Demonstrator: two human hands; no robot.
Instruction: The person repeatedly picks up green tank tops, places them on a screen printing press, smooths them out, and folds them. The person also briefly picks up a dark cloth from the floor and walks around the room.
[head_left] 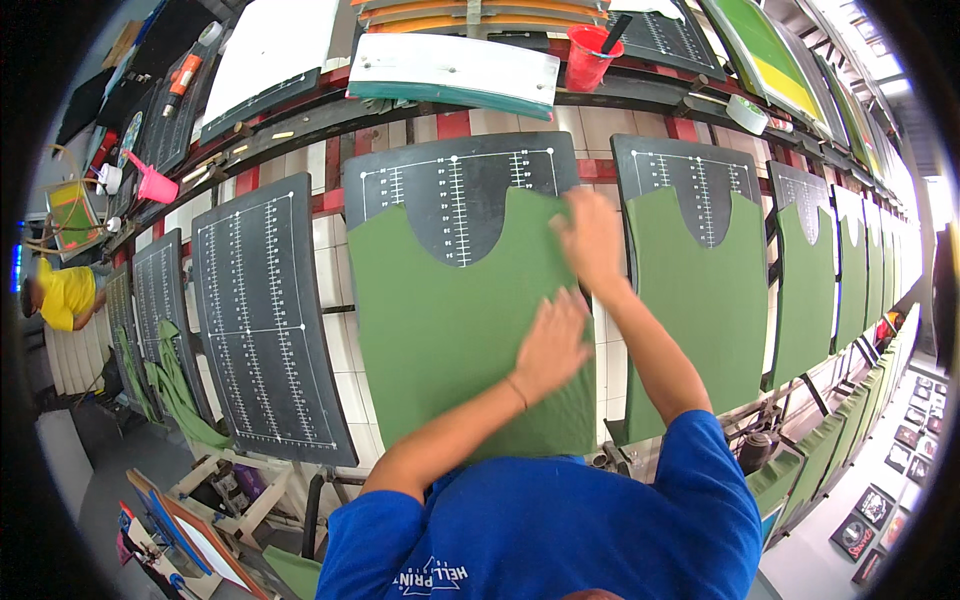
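Observation:
A green shirt-shaped fabric panel (pixel 455 350) with a curved neckline lies over a dark board (pixel 400 165) in front of me. White ruler-like scales show on the board above the neckline. My left hand (pixel 553 345) rests on the fabric toward its right side, fingers stretched out and a little blurred. Farther up, my right hand (pixel 592 240) is at the panel's upper right edge by the shoulder part. Its thumb stands apart from the fingers, which motion partly smears. Neither hand shows anything gripped.
On the right, another green panel (pixel 695 320) covers a board, with several more beyond. A bare dark board (pixel 265 325) stands left. Along the rear rail are a white-and-green screen frame (pixel 455 72), a red cup (pixel 590 60) and a pink cup (pixel 153 183). A person in yellow (pixel 68 295) is far left.

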